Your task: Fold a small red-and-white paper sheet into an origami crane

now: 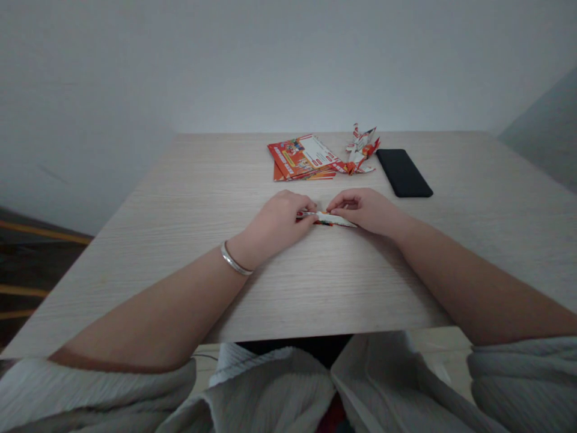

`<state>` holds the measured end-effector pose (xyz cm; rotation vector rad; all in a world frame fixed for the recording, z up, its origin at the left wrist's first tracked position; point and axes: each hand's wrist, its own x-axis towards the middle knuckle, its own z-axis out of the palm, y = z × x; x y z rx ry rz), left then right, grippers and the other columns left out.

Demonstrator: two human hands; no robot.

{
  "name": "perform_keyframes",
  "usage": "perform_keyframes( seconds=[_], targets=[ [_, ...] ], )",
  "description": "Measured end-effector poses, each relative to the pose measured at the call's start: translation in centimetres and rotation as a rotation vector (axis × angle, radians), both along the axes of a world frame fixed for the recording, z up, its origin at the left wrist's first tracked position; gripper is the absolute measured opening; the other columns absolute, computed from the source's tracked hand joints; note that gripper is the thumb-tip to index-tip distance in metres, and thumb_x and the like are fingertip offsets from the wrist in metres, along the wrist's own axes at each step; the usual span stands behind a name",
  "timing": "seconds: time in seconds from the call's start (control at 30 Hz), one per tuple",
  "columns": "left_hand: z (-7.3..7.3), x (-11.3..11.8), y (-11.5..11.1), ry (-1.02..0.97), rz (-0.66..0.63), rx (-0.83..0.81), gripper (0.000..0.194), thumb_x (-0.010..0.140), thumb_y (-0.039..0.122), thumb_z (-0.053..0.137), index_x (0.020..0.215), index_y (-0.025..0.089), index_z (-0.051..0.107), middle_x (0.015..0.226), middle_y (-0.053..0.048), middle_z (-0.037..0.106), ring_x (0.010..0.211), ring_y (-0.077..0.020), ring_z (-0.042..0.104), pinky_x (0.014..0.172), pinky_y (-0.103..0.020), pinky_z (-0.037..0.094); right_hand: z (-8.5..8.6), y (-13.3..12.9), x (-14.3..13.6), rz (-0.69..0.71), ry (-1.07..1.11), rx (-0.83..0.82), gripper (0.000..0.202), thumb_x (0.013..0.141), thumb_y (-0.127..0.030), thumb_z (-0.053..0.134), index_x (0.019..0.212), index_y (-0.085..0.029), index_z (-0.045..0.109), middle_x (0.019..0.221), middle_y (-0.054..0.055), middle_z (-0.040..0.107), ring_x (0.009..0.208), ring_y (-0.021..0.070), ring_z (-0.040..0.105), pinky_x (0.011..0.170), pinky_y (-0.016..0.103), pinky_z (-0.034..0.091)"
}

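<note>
A small folded strip of printed paper (334, 220), mostly white with some red, orange and green, lies low over the middle of the table between my hands. My left hand (283, 220), with a silver bangle at its wrist, pinches the strip's left end between thumb and fingers. At the strip's right part, my right hand (364, 209) has its thumb and curled fingers closed on the upper edge. Fingers cover both ends of the paper.
Behind my hands lies a stack of red and white printed leaflets (303, 157). Several folded paper shapes (360, 150) touch its right side. Farther right is a black phone (404, 173). The pale wooden table (180, 204) meets a wall at its back edge.
</note>
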<state>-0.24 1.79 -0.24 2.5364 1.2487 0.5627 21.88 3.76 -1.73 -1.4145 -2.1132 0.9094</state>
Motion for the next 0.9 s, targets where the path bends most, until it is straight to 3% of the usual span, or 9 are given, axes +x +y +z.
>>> perform_keyframes(
  seconds=[0.07, 0.17, 0.33, 0.67, 0.9],
  targets=[
    [0.0, 0.1, 0.0, -0.007, 0.009, 0.032, 0.018, 0.09, 0.022, 0.057, 0.093, 0.014, 0.073, 0.098, -0.009, 0.073, 0.099, -0.0236, 0.062, 0.096, -0.039, 0.046, 0.1, -0.2, -0.1, -0.031, -0.025, 0.039, 0.015, 0.086, -0.026, 0.064, 0.088, -0.021, 0.077, 0.082, 0.002, 0.076, 0.068, 0.0143, 0.064, 0.063, 0.028, 0.047],
    [0.0, 0.1, 0.0, 0.008, 0.033, 0.024, 0.017, 0.09, 0.022, 0.057, 0.088, 0.014, 0.073, 0.091, -0.009, 0.07, 0.092, -0.0224, 0.062, 0.092, -0.038, 0.048, 0.3, -0.6, -0.3, -0.058, -0.036, 0.158, 0.021, 0.09, -0.029, 0.059, 0.085, -0.02, 0.078, 0.084, 0.004, 0.076, 0.072, 0.0158, 0.063, 0.066, 0.029, 0.045],
    [-0.2, 0.0, 0.2, 0.019, 0.049, -0.02, 0.019, 0.091, 0.023, 0.054, 0.09, 0.015, 0.072, 0.085, -0.007, 0.067, 0.082, -0.0193, 0.061, 0.084, -0.034, 0.05, 0.7, -1.2, -0.9, 0.069, -0.153, 0.385, 0.011, 0.084, -0.028, 0.069, 0.081, -0.02, 0.076, 0.083, 0.004, 0.074, 0.078, 0.0174, 0.061, 0.075, 0.031, 0.044],
    [-0.6, 0.2, 0.4, 0.166, -0.024, 0.081, 0.02, 0.092, 0.02, 0.052, 0.095, 0.011, 0.07, 0.091, -0.01, 0.067, 0.09, -0.0232, 0.062, 0.086, -0.036, 0.05, 0.1, -1.2, -1.8, 0.137, -0.337, 0.443, 0.008, 0.085, -0.017, 0.066, 0.09, -0.016, 0.072, 0.09, 0.008, 0.07, 0.087, 0.0213, 0.062, 0.081, 0.032, 0.044],
    [-0.5, 0.0, 0.3, 0.134, -0.068, 0.088, 0.025, 0.096, 0.023, 0.048, 0.095, 0.012, 0.07, 0.09, -0.01, 0.067, 0.087, -0.0221, 0.062, 0.083, -0.035, 0.05, -0.2, -1.1, -1.7, 0.149, -0.33, 0.46, 0.006, 0.086, -0.018, 0.064, 0.089, -0.016, 0.069, 0.091, 0.008, 0.069, 0.089, 0.0217, 0.063, 0.083, 0.032, 0.044]
  ],
)
